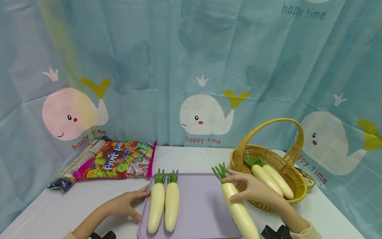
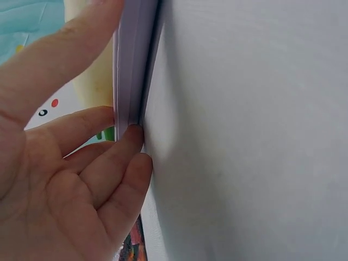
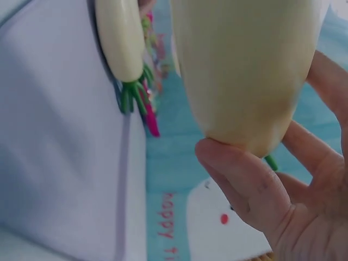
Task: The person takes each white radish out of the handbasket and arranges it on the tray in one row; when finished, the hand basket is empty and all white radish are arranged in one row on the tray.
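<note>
My right hand (image 1: 253, 187) grips a white radish (image 1: 241, 212) near its leafy top, held over the right side of a lilac tray (image 1: 200, 199). In the right wrist view, the thumb and fingers of the right hand (image 3: 304, 190) wrap the pale radish (image 3: 244, 76). Two more white radishes, a left one (image 1: 156, 207) and a right one (image 1: 171, 205), lie side by side on the tray's left part, green stems pointing away. My left hand (image 1: 123, 204) rests at the tray's left edge, fingers loosely extended; in the left wrist view its fingertips touch the tray's rim (image 2: 130, 65).
A woven basket (image 1: 268, 152) with a tall handle stands at the right, with two radishes (image 1: 273, 181) inside. Behind it sits a round tin (image 1: 307, 177). At the back left lie a colourful candy bag (image 1: 119, 159) and a long packet (image 1: 80, 162). A whale-print curtain (image 1: 155, 66) hangs behind the white table.
</note>
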{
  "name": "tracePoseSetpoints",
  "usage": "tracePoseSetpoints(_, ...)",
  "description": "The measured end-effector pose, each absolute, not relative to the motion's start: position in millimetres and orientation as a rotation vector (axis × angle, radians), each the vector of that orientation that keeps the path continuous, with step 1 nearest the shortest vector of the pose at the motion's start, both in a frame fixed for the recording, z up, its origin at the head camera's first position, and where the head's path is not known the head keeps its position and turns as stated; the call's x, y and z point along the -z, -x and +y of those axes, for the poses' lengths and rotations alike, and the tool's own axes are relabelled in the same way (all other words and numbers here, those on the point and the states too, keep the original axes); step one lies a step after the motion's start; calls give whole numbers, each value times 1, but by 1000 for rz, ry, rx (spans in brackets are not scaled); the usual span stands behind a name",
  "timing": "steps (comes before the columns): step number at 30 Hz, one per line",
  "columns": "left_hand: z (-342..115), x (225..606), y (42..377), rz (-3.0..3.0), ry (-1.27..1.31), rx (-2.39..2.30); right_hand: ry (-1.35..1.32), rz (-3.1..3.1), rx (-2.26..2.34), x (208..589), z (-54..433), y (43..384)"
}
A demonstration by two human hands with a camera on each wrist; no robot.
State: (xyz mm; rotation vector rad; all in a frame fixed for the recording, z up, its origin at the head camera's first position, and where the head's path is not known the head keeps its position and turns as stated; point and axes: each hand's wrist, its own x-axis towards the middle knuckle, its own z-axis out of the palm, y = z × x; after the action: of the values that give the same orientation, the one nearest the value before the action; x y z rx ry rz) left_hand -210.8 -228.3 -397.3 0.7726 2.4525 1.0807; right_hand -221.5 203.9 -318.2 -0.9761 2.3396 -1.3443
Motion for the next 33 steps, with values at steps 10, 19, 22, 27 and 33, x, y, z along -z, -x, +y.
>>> tracePoseSetpoints(10,-230,398,212,2463,-768,-1072,816,2413,1408,345,147,251)
tracePoseSetpoints(19,-230,398,213,2433,-780,-1108,763,2456,1387,368,113,261)
tracePoseSetpoints(22,-230,398,213,2435,-797,-1102,752,2422,1397,372,106,261)
tracePoseSetpoints(27,-230,397,213,2441,-793,-1108,741,2395,1424,376,97,262)
tracePoseSetpoints(33,-230,397,214,2440,-778,-1101,740,2437,1393,378,90,264)
